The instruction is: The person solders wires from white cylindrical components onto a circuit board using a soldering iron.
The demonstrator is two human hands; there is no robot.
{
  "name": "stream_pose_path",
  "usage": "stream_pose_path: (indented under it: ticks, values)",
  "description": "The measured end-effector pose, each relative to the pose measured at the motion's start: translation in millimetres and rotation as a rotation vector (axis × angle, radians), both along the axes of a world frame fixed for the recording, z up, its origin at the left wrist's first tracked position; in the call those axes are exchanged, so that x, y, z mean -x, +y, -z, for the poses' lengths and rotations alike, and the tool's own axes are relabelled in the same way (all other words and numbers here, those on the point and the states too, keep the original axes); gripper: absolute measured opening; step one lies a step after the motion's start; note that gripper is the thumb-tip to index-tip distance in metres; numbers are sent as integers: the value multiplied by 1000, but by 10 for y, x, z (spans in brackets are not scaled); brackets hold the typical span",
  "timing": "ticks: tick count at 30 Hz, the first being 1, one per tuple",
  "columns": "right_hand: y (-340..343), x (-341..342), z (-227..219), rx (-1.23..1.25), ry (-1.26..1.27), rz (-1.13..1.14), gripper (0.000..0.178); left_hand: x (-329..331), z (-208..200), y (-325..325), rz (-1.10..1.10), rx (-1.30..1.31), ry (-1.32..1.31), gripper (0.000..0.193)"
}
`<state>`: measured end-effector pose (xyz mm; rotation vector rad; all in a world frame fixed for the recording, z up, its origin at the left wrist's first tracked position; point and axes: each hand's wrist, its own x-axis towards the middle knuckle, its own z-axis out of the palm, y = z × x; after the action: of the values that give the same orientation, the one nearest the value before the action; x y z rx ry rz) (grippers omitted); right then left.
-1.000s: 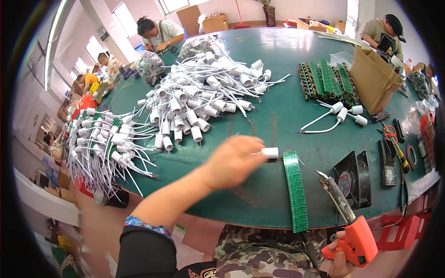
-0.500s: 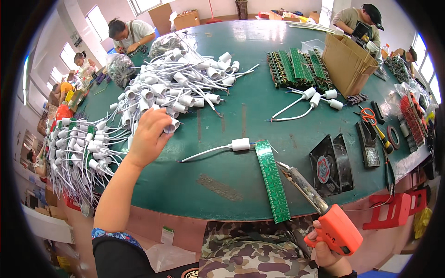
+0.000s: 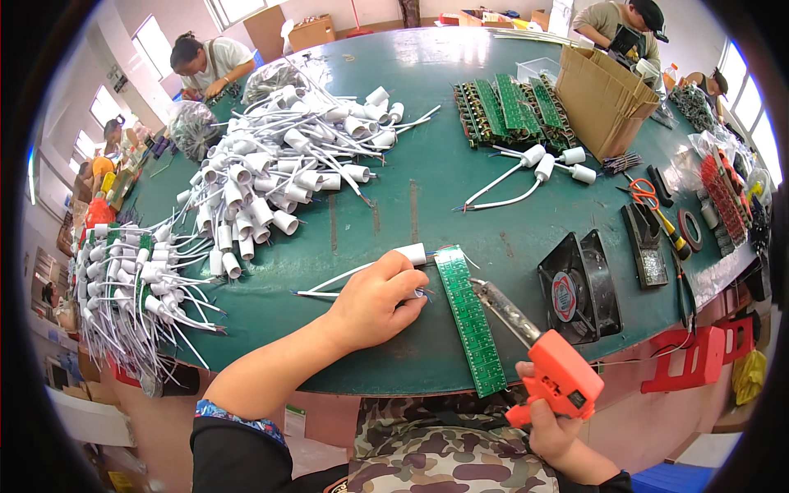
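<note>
My left hand (image 3: 380,302) is closed around a white lamp socket, which its fingers mostly hide; thin wire ends show by the fingertips. Just beyond it lies another white lamp socket (image 3: 409,254) with its cable trailing left, its wires reaching the top end of a long green circuit board (image 3: 470,320). The board lies near the table's front edge, to the right of my left hand. My right hand (image 3: 552,431) grips a red soldering gun (image 3: 564,374) by its handle. The gun's tip points up and left, close to the board's right edge.
A big heap of white lamp sockets (image 3: 283,177) covers the left of the table (image 3: 370,361); wired boards (image 3: 136,275) are bunched nearer. A black fan (image 3: 575,287), solder stand (image 3: 644,246), pliers and screwdriver lie right. Boards (image 3: 514,111) and a carton (image 3: 604,103) stand behind. Other people sit around.
My left hand has come from the socket heap down and right to beside the board, bringing a socket. The soldering gun has shifted slightly up and left.
</note>
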<state>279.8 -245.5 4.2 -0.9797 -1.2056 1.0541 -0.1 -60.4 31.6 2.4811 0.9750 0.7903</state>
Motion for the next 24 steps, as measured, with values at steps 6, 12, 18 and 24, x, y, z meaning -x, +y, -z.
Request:
stream_pose_path:
  ticks: [6,12,18,24]
  values:
    - [25,174,57,88,126,-1,52,41,139,43,16,-43,-94,31]
    - [-3,82,117,53,44,-65,55,78,55,55,13,52,-119,34]
    - [25,75,34,32,27,-28,52,109,60,176,103,77,-142,27]
    - [194,67,-168,89,-63,-77,52,-37,134,236,58,-136,-158,23]
